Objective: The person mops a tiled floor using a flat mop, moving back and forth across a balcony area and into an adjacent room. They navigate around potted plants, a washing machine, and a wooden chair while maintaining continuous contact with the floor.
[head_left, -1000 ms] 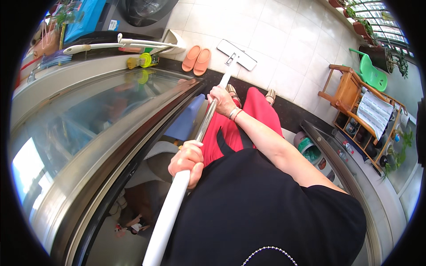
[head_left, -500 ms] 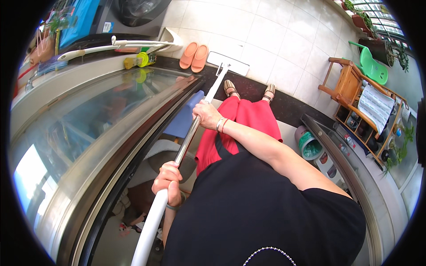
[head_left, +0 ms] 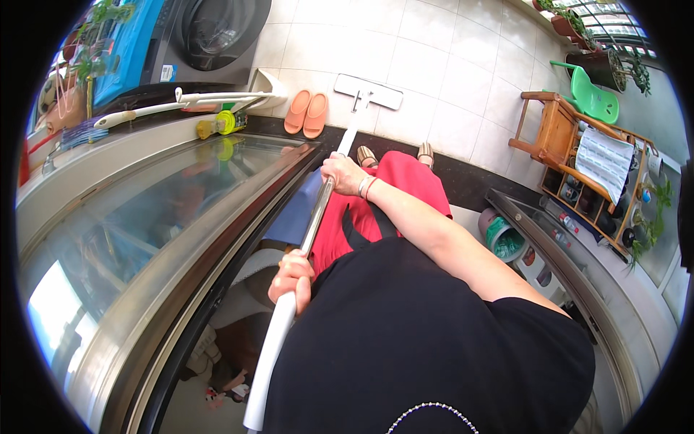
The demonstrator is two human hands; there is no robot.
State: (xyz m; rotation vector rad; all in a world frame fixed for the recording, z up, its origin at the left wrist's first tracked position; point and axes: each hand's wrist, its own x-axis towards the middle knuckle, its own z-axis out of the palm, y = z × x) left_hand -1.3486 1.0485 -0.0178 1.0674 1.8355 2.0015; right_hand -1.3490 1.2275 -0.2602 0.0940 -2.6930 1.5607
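A mop [head_left: 318, 217], held tight
I see the left hand [head_left: 292, 277] curled round it, the right hand [head_left: 343, 173] gripping farther down; its flat head [head_left: 384, 95] sits on tiles [head_left: 448, 79] near orange slippers [head_left: 297, 111].

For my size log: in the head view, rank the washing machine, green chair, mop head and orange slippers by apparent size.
1. Washing machine, partly cut off
2. Green chair
3. Mop head and orange slippers: too alike to rank
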